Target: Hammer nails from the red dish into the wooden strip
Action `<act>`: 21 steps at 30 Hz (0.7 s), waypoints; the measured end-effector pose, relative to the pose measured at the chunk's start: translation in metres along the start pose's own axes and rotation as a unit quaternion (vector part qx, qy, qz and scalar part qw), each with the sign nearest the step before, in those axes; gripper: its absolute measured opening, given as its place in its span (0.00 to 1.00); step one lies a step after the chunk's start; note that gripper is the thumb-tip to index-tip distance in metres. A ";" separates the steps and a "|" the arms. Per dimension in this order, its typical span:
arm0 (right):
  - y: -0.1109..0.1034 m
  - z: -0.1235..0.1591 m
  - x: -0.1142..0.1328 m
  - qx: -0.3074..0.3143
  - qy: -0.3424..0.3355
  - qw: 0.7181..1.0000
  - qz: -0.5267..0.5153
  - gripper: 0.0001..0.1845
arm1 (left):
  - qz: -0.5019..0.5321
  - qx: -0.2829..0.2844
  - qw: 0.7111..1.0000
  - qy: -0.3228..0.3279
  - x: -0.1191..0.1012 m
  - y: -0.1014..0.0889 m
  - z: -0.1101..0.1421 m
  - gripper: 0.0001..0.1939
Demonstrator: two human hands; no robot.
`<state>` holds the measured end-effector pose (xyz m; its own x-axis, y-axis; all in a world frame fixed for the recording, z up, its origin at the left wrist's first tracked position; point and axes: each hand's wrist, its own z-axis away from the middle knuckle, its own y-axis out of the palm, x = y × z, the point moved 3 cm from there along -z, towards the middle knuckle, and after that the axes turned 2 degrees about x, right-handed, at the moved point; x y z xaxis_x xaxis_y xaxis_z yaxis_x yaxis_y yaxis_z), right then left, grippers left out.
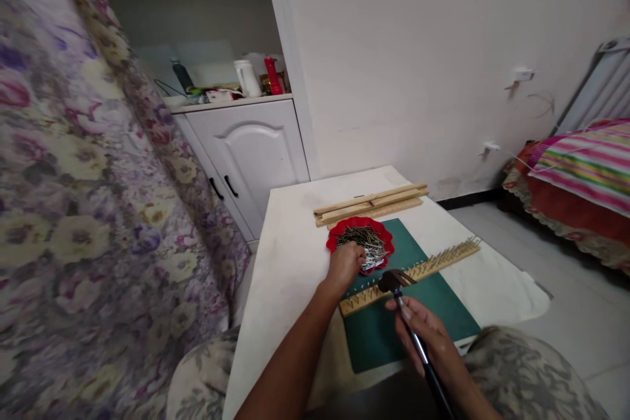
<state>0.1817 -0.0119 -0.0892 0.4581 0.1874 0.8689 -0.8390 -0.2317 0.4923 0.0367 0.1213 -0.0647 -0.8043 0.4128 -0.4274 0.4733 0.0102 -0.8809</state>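
My left hand point(346, 264) reaches into a red scalloped dish point(361, 226) heaped with metal nails point(367, 241); its fingers are curled down among the nails and hidden. My right hand point(426, 335) is wrapped round the black handle of a hammer point(394, 281), whose head rests over a long wooden strip point(418, 271) studded with a row of nails. The strip lies diagonally on a green cutting mat point(394, 335) on a white table point(290, 256).
Several bare wooden strips point(371, 202) lie at the table's far side. A floral curtain point(88, 197) hangs at left, with a white cabinet point(251, 151) behind. A bed with a striped cover point(581, 170) stands at right. My camouflage-clad knee point(522, 374) is at bottom right.
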 end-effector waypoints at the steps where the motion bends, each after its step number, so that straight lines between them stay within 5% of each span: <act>1: 0.000 0.000 0.001 -0.003 0.001 1.000 0.000 0.23 | -0.004 0.001 1.000 0.003 -0.001 0.000 0.001 0.07; 12: 0.001 0.000 0.001 -0.011 -0.005 1.000 -0.002 0.23 | 0.002 -0.071 0.997 0.012 -0.001 -0.008 0.020 0.09; 21: 0.000 -0.005 -0.003 -0.011 -0.036 0.999 0.029 0.23 | 0.192 -0.179 0.964 -0.031 0.001 -0.020 0.037 0.07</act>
<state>0.1789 -0.0080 -0.0924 0.4279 0.1042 0.8978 -0.8705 -0.2197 0.4404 0.0132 0.0881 -0.0550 -0.5601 0.3936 -0.7289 0.8251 0.1860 -0.5335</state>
